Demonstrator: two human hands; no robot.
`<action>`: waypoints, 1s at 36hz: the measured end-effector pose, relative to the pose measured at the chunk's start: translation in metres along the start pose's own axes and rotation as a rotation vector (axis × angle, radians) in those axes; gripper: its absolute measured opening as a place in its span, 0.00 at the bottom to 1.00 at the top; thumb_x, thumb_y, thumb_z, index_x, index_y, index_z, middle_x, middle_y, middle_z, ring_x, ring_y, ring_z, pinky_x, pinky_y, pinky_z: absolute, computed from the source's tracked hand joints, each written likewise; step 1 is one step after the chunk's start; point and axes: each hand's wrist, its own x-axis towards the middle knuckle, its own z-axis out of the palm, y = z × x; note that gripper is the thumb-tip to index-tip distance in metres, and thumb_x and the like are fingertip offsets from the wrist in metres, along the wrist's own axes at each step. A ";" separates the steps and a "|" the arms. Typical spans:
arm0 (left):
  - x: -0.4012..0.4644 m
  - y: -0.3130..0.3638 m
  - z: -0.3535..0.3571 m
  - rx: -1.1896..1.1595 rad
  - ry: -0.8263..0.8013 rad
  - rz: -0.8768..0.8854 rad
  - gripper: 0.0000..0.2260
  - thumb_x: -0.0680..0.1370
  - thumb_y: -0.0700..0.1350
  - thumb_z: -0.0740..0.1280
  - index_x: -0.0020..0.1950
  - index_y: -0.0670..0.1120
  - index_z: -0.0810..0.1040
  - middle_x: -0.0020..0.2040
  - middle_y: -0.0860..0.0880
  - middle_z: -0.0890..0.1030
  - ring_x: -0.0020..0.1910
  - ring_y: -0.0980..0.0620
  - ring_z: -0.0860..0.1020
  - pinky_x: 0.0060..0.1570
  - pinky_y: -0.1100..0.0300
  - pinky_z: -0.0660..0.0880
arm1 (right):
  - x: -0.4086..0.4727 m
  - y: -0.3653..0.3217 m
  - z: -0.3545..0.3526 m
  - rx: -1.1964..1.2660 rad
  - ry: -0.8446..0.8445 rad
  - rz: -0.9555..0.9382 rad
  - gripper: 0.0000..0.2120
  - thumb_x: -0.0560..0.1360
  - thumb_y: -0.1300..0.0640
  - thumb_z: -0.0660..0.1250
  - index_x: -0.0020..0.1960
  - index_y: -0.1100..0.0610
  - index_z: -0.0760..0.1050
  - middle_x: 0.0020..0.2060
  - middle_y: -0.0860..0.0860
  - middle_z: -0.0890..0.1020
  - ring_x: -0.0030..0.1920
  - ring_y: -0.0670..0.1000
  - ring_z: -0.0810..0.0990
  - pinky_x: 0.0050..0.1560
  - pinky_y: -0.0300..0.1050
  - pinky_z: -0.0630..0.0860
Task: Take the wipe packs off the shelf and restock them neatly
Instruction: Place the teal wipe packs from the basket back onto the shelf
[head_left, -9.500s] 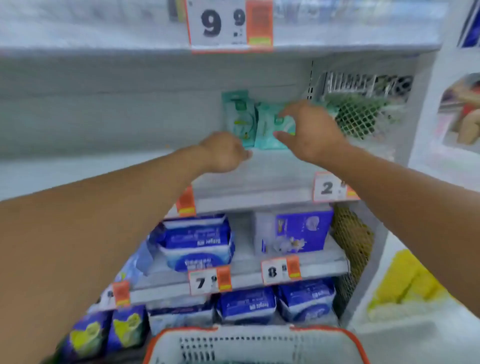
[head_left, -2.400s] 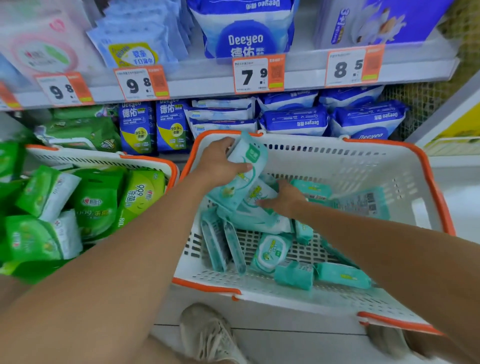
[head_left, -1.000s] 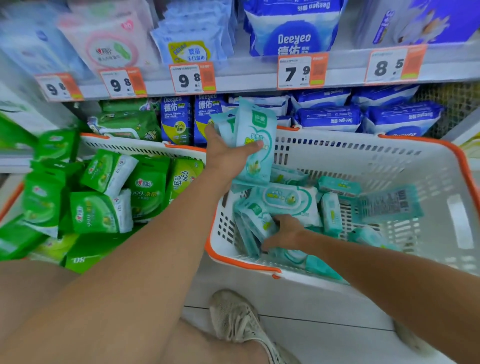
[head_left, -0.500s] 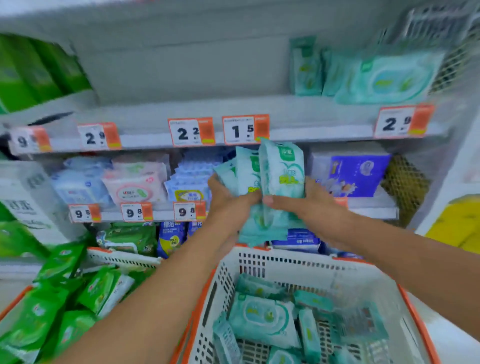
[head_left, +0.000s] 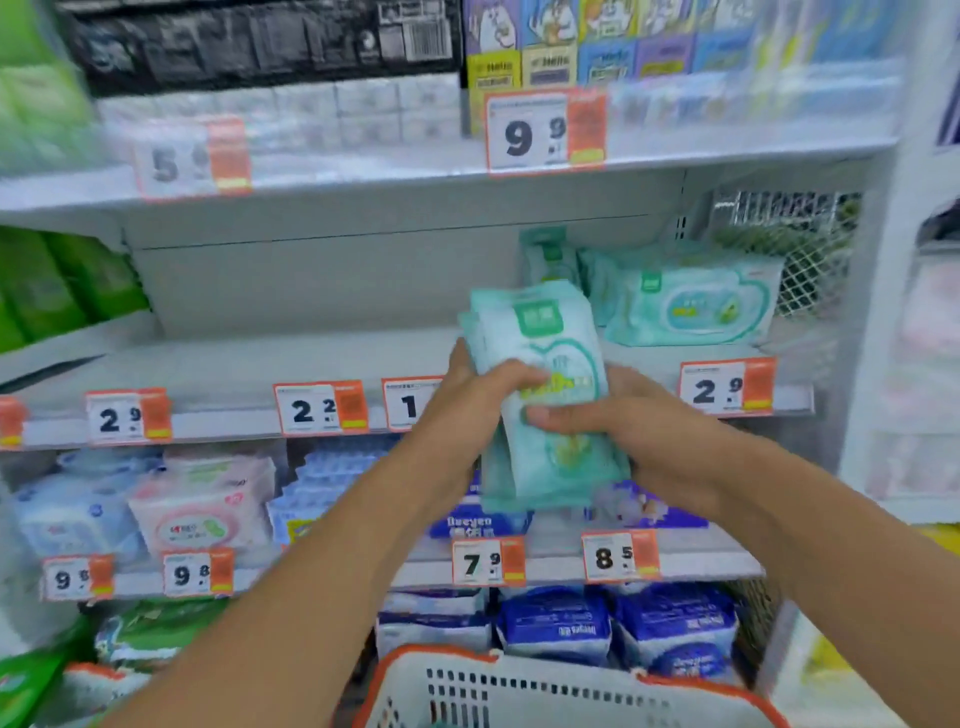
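Both hands, left hand (head_left: 470, 395) and right hand (head_left: 631, 423), clamp the wipe packs (head_left: 545, 395): soft, light, likely slippery film, best held at mid-sides.

- pretty clearly a shop, supermarket or drugstore aisle by the look of it
- white metal shelving (head_left: 322, 364) stacked in tiers, each tier's front edge lined with orange-and-white price tags (head_left: 545, 130) showing big numbers like 9.9, 2.9, 7.9, 8.5
- shelves are full of packaged goods in multiples: teal wipe packs (head_left: 685, 301) on the middle tier, blue packs (head_left: 556, 623) lower down, pink and white packs (head_left: 202, 504) on the left, green ones (head_left: 57, 280) at the far left
- top tier has dark and cartoon-printed packs (head_left: 524, 47), one with a barcode showing
- a white shopping basket with an orange rim (head_left: 467, 657) sits at the bottom of the view
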 end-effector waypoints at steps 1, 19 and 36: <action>0.015 0.011 0.001 0.064 -0.034 0.006 0.25 0.68 0.48 0.73 0.64 0.48 0.76 0.54 0.44 0.85 0.51 0.42 0.84 0.53 0.42 0.80 | 0.010 -0.009 -0.004 0.033 0.060 -0.028 0.18 0.72 0.62 0.72 0.61 0.58 0.79 0.53 0.56 0.86 0.54 0.57 0.85 0.56 0.54 0.82; 0.236 -0.038 -0.010 0.787 -0.328 -0.157 0.38 0.80 0.48 0.67 0.80 0.59 0.44 0.71 0.60 0.65 0.64 0.61 0.65 0.55 0.68 0.69 | 0.238 0.009 -0.149 -0.227 0.419 -0.015 0.22 0.70 0.73 0.73 0.56 0.53 0.74 0.57 0.57 0.83 0.56 0.59 0.83 0.56 0.63 0.80; 0.304 -0.058 0.001 0.818 -0.091 -0.196 0.22 0.85 0.55 0.51 0.79 0.54 0.54 0.76 0.49 0.64 0.74 0.46 0.64 0.72 0.52 0.62 | 0.288 0.045 -0.161 -0.563 0.492 0.174 0.20 0.77 0.57 0.70 0.67 0.55 0.74 0.60 0.53 0.80 0.60 0.54 0.79 0.64 0.52 0.76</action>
